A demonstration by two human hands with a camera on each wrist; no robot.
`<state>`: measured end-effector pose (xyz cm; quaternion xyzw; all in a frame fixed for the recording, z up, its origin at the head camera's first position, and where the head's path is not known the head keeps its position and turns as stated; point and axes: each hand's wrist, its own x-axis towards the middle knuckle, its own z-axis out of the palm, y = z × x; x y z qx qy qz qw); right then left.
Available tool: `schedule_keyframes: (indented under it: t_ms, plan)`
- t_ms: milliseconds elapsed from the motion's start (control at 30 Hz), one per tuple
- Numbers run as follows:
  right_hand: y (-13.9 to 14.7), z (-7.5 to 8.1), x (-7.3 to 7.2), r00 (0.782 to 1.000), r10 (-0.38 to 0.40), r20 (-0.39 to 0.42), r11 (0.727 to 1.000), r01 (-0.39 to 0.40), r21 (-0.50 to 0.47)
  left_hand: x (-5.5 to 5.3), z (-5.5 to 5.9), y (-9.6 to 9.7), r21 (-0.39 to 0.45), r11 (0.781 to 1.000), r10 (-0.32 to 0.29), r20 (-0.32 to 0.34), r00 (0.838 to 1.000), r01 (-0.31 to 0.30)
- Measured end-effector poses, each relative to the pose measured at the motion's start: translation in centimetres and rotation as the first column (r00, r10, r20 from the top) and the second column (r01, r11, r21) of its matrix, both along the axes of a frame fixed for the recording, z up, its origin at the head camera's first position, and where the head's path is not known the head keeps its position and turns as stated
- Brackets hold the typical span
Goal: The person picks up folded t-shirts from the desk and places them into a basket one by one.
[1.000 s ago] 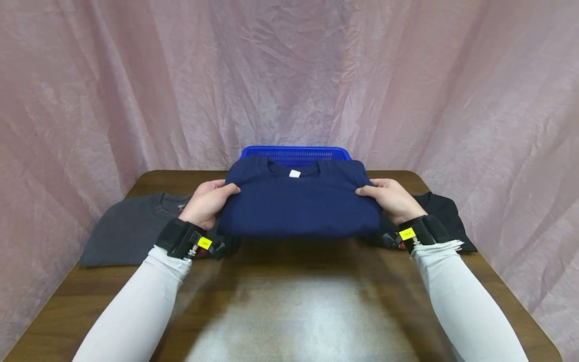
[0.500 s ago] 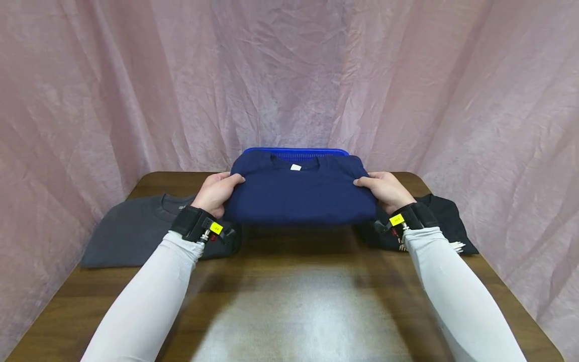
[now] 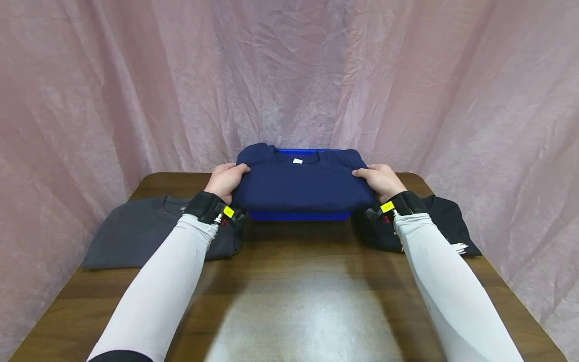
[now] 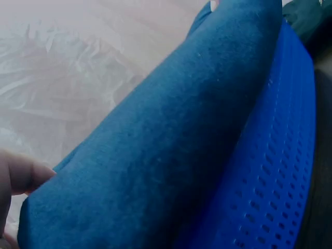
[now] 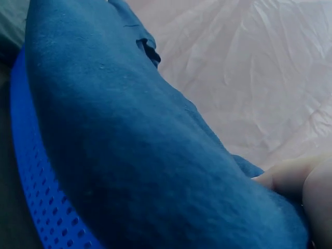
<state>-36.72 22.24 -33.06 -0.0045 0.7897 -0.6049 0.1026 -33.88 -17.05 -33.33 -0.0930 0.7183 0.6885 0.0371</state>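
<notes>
A folded navy T-shirt [image 3: 300, 186] with a white neck label is held up between both hands, over the blue perforated basket [image 3: 300, 216]. My left hand [image 3: 226, 181] grips its left side, thumb on top and the other fingers mostly hidden under the cloth. On the opposite side my right hand [image 3: 382, 180] holds it the same way. In the left wrist view the shirt [image 4: 155, 140] spans the picture beside the basket's wall [image 4: 275, 181]. The right wrist view has the thumb [image 5: 290, 176] pressing on the cloth, with the basket [image 5: 46, 202] at lower left.
A folded dark grey T-shirt [image 3: 131, 234] lies on the wooden table [image 3: 289, 301] at the left, partly behind the left forearm. At the right lies a folded black T-shirt [image 3: 445, 221] with a white print. A pink curtain [image 3: 289, 70] hangs behind the table.
Both hands have carried the navy T-shirt forward, away from the body, until it overlaps the basket. The basket's front wall now shows below the shirt. The grey and black T-shirts stay in place.
</notes>
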Motion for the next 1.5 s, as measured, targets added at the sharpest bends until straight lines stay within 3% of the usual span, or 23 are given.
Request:
schedule_keyframes:
  t_ms: [300,500,667,767,867,1000,1100,1133,1233,1333,1367,1500]
  plan:
    - [-0.9,-0.1,-1.3,0.998,-0.053,-0.028,0.995,0.055,0.082,-1.4,-0.5,0.9,-0.039,0.998,0.039,-0.091,0.995,-0.043]
    - [-1.4,-0.2,-2.1,0.993,-0.105,-0.054,0.989,0.11,0.102,-2.3,-0.8,1.9,-0.08,0.992,0.086,-0.179,0.98,-0.102]
    - [-2.0,-0.4,-2.3,0.987,-0.148,-0.068,0.975,0.157,0.156,-3.4,-1.6,2.5,-0.126,0.986,0.085,-0.188,0.978,-0.11]
    - [-2.5,-0.5,-2.3,0.988,-0.135,-0.074,0.971,0.147,0.187,-3.9,-1.8,2.8,-0.213,0.97,0.075,-0.183,0.98,-0.114]
    - [-3.0,-0.6,-2.3,0.991,-0.11,-0.074,0.976,0.122,0.182,-4.1,-1.7,3.1,-0.323,0.939,0.054,-0.195,0.979,-0.116]
    - [-3.0,-0.5,-2.0,0.993,-0.088,-0.078,0.975,0.101,0.196,-3.6,-1.4,3.4,-0.412,0.904,0.029,-0.203,0.979,-0.112]
    - [-2.6,-0.3,-1.8,0.995,-0.047,-0.093,0.957,0.071,0.281,-3.3,-1.3,3.3,-0.455,0.882,0.031,-0.208,0.978,-0.125]
    - [-2.4,-0.3,-1.7,0.994,-0.032,-0.1,0.944,0.063,0.323,-5.4,-3.0,2.3,-0.448,0.884,0.034,-0.229,0.973,-0.136]
    - [-2.1,-0.1,-1.3,0.991,0.003,-0.131,0.905,0.053,0.422,-6.0,-3.3,1.8,-0.466,0.866,0.076,-0.238,0.968,-0.182]
    - [-2.1,0.1,-0.7,0.985,0.005,-0.171,0.88,0.077,0.47,-5.6,-3.1,1.5,-0.422,0.875,0.128,-0.271,0.954,-0.237]
    - [-2.2,0.1,-0.5,0.983,0.003,-0.182,0.889,0.081,0.451,-3.1,-1.2,2.3,-0.402,0.884,0.14,-0.26,0.955,-0.239]
    - [-2.2,0.4,0.6,0.974,-0.009,-0.228,0.925,0.095,0.367,-0.9,-0.5,1.5,-0.249,0.95,0.117,-0.268,0.956,-0.186]
